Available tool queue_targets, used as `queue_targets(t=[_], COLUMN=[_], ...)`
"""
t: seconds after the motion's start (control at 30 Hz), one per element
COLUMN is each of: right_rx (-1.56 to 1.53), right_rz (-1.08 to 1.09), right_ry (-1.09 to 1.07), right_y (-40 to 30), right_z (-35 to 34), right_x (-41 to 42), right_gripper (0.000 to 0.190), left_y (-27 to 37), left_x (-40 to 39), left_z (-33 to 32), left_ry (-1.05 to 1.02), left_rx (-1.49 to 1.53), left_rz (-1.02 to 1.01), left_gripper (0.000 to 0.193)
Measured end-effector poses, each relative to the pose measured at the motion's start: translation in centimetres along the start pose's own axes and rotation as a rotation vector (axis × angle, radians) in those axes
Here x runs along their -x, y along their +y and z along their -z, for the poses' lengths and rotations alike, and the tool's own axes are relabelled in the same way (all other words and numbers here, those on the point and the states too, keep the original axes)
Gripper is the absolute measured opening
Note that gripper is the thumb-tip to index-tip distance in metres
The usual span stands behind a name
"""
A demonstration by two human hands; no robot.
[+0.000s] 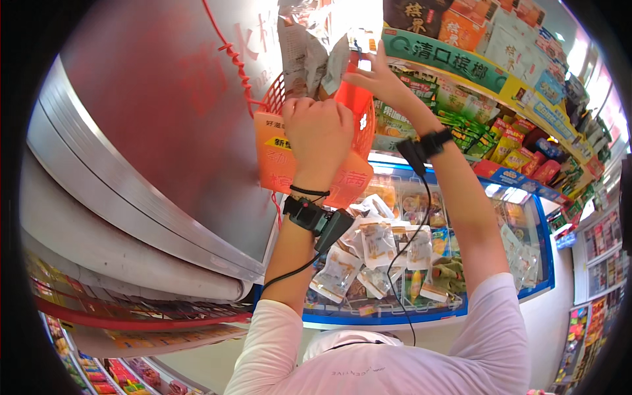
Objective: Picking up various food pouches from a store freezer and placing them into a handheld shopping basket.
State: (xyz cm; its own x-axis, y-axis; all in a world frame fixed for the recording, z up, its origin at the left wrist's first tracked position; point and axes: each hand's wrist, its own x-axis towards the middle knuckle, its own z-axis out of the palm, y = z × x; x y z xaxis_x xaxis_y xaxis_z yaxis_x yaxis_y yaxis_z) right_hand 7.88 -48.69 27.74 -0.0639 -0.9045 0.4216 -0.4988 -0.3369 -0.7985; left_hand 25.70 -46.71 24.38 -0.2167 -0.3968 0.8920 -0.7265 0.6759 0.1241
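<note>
An orange-red plastic basket (pixel 364 129) with perforated sides hangs beside a large metallic panel, and a printed orange card (pixel 276 170) covers its front. Several silver-grey foil packets (pixel 295 61) stand upright out of it. My left hand (pixel 320 129) is curled at the basket's front, right at the foot of the packets. Its fingertips are hidden, so whether it grips packets or rim cannot be told. To the right of the packets, my right hand (pixel 377 79) is raised with fingers apart and nothing in it. Both wrists wear black strapped devices with cables.
Below stands a blue-rimmed chest freezer (pixel 385 318), with several clear-and-white packets (pixel 377 242) on its glass top. Shelves of bagged snacks (pixel 464 131) rise at right. A red coiled cord (pixel 240 69) runs to the basket. The metallic panel (pixel 148 123) fills the left.
</note>
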Motion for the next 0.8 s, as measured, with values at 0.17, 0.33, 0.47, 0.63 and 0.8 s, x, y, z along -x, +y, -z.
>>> queue_targets(t=[0.17, 0.33, 0.47, 0.63, 0.8], right_rx=[-0.088, 0.246, 0.366, 0.185, 0.615], right_rz=[-0.108, -0.679, -0.946, -1.358, -1.295], right_ry=[-0.293, -0.566, -0.476, -0.108, 0.294], right_y=[4.0, 12.9, 20.0, 28.6, 39.6], right_z=[6.7, 18.5, 29.0, 43.8, 50.7], right_x=[15.2, 36.3, 50.7, 63.2, 71.5], right_gripper=[0.087, 0.077, 0.080, 0.079, 0.084], left_y=[1.1, 4.9, 7.0, 17.4, 27.8], left_x=[1.3, 2.4, 7.3, 16.1, 23.9], left_z=[0.7, 2.7, 3.5, -3.1, -7.9], left_ry=[0.091, -0.010, 0.056, -0.260, -0.750], left_rx=[0.061, -0.017, 0.083, 0.384, 0.557], left_rz=[-0.036, -0.195, -0.139, 0.086, 0.213], left_gripper=[0.017, 0.019, 0.024, 0.021, 0.017])
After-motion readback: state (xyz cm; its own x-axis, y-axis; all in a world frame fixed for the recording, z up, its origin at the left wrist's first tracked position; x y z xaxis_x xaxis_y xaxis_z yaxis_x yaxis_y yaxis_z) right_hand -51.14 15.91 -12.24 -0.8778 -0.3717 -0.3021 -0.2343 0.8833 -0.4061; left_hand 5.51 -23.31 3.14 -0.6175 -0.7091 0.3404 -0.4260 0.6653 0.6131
